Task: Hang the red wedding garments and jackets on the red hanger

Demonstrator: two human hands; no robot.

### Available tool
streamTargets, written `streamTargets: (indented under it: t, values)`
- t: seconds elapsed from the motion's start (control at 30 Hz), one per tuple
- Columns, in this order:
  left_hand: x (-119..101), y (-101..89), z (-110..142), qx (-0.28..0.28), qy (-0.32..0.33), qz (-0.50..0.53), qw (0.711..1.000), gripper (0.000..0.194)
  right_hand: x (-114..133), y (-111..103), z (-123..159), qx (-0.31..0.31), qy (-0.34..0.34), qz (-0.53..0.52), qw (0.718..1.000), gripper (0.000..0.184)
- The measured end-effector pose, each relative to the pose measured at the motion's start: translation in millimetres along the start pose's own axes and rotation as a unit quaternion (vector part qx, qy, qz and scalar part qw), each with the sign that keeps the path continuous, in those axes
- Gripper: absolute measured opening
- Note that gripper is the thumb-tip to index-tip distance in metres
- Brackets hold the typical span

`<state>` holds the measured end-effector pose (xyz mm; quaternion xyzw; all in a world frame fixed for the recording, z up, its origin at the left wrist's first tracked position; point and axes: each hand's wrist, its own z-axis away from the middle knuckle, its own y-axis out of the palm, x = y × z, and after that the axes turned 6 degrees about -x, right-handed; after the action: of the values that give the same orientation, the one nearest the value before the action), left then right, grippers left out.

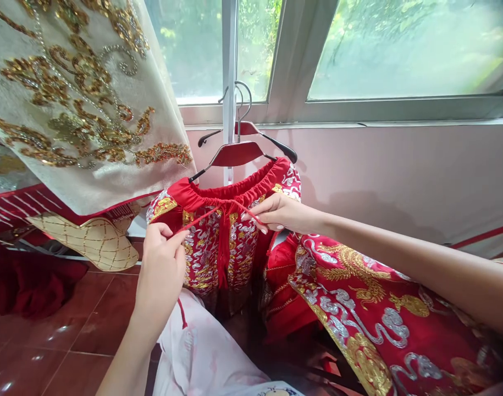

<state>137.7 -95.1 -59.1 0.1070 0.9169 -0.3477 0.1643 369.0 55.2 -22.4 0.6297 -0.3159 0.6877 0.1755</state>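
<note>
"Head view first: what is being done here?"

"Both hands are working the red cord at the gathered neck of a red garment. I'd call it the step of drawing the cord out to both sides."

"How do the hands stand?"

"The left hand has its fingers curled in, pinching the cord between thumb and forefinger. The right hand pinches the other side of the cord in its fingertips. Neither is released."

"And where is the garment?"

"Ahead of the person, its neck just beyond the fingers and between the two hands. It hangs by a hanger with a red middle; a second hanger is behind that one. The cord rises from each hand to the front middle of the neck. Whether it is crossed or knotted there, I can't tell."

"Anything loose?"

"A tasselled cord end hangs below the left hand, and embroidered red cloth spreads under the right forearm."

"What does the next move call for?"

"In my judgement, a firm pinch on both sides and an even pull, so the gathers stay level. A one-sided tug could skew the neck or swing the garment on its hanger."
</note>
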Motion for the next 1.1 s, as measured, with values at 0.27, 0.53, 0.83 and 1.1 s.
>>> streamTargets:
  t: [0.27, 0.53, 0.83, 1.1]
  values:
    - [-13, 37.6, -42, -0.281, 0.038, 0.028, 0.959, 0.016, -4, 5, 3, -0.008, -0.052, 0.05, 0.997, 0.032]
    - [-43, 75.0, -41, -0.102, 0.017, 0.356, 0.929, 0.009, -8, 26, 10, -0.192, -0.146, 0.013, 0.97, 0.034]
    - [-51, 79.2, -34, 0.003, -0.025, 0.392, 0.92, 0.01, -22, 21, 8, -0.201, -0.343, 0.358, 0.845, 0.037]
    - [-53, 75.7, -31, 0.056, 0.019, 0.305, 0.951, 0.018, -19, 15, 9, -0.146, -0.368, 0.469, 0.789, 0.035]
